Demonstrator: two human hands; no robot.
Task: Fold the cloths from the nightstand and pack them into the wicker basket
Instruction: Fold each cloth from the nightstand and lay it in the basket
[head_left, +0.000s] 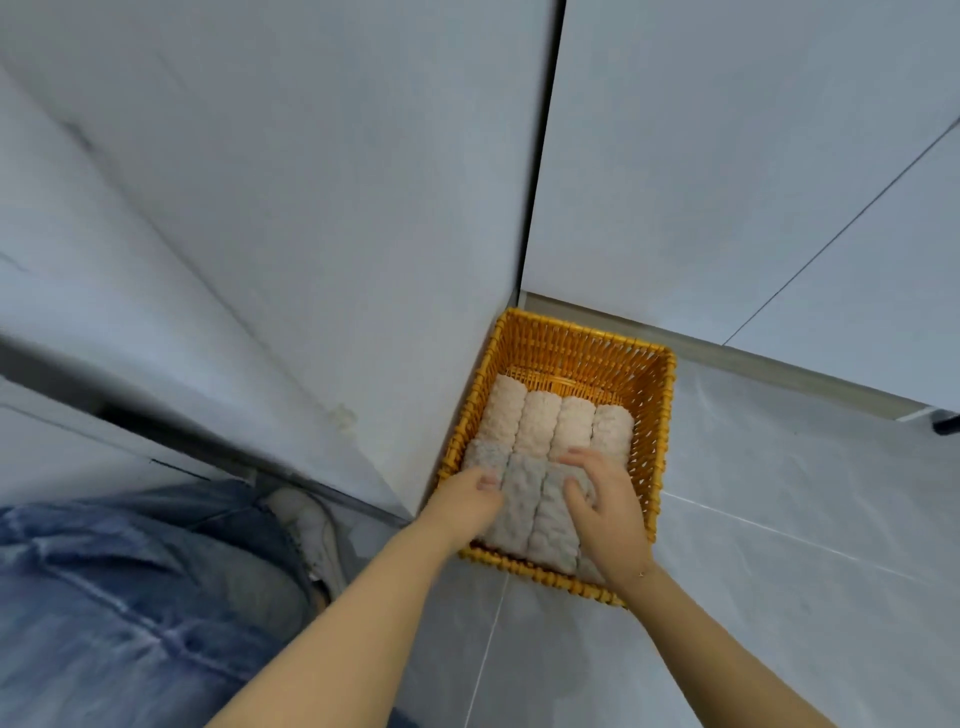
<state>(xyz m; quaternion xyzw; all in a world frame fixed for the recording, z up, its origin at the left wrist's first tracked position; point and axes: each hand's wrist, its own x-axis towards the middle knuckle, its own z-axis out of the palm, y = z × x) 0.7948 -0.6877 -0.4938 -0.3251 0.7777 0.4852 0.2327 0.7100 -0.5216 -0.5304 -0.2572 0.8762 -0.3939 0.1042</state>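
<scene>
Hands (470, 499) (602, 499) press grey cloths (540, 514) (folded) inside wicker basket (660, 415).

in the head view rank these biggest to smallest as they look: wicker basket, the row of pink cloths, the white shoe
1. wicker basket, plainly the largest.
2. row of pink cloths, filling the far part of the basket.
3. white shoe, though jeans partly hide it, so its full size is unsure.

Single head-worn view, wide-angle, looks steeply down and forward from above person's arms. Wicker basket (582, 343) sits lower centre, close, on tiled floor (779, 519) in corner of white cabinets (311, 208). Edges bow from lens.
</scene>
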